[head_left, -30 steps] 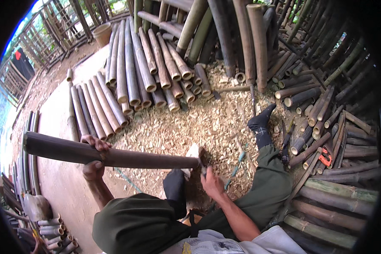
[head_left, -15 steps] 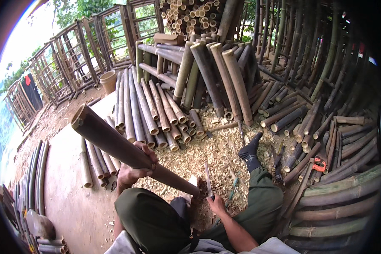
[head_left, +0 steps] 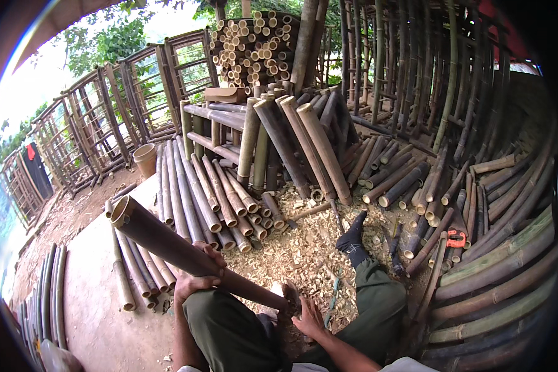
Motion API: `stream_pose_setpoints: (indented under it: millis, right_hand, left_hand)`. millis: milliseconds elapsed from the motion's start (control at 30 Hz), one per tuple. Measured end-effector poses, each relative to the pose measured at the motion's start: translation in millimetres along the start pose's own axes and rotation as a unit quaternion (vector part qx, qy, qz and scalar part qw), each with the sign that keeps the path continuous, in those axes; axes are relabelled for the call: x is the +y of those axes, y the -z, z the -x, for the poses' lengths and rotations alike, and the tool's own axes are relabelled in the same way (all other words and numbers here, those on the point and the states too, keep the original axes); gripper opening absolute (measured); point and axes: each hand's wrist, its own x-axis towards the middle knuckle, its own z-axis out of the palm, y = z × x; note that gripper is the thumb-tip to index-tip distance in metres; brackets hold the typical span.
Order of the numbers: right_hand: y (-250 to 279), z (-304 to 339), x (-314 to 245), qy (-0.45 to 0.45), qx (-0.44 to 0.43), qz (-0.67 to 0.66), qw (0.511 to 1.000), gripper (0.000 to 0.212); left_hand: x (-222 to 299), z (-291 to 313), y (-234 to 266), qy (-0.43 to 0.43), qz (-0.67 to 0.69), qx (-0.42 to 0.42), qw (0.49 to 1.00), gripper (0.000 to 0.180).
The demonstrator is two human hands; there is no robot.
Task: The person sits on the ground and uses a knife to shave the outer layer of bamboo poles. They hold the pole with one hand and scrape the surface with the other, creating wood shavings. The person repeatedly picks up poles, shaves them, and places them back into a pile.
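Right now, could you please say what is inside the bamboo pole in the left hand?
The bamboo pole in the left hand shows a pale rim and brownish hollow at its upper end; its wall hides the rest.

Daylight upper left | sky [head_left: 31, 80] blown out | edges bowed, black-rimmed | far right dim, perhaps blurred

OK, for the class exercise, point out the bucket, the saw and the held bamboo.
Bucket [head_left: 145, 162]: head view, on its outer wall.
Saw [head_left: 457, 235]: head view, on its orange handle.
Held bamboo [head_left: 166, 242]: head view, on its side, toward the open end.
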Motion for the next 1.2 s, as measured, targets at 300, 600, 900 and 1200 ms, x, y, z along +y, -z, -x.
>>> stream_pose_setpoints:
  millis: [300,600,900,1200]
  right_hand:
    - [-31.5,17.3,27.0,0.001,0.025,-0.081,0.996,0.074]
    - [-21.6,9.5,40.3,-0.012,0.003,-0.060,0.998,0.066]
    - [-19.7,13.8,40.6,-0.064,-0.049,-0.111,0.991,0.060]
    - [-21.4,8.0,60.1,-0.106,-0.076,-0.105,0.986,0.051]
  left_hand:
    - [7.7,3.2,-6.5,0.000,0.050,0.049,0.998,0.082]
    - [-32.6,3.4,-11.3,-0.001,-0.007,0.127,0.992,0.086]
    - [-178.3,52.6,8.0,0.161,0.030,0.303,0.939,0.070]
    - [-177.8,47.9,96.5,0.048,-0.055,0.590,0.804,0.053]
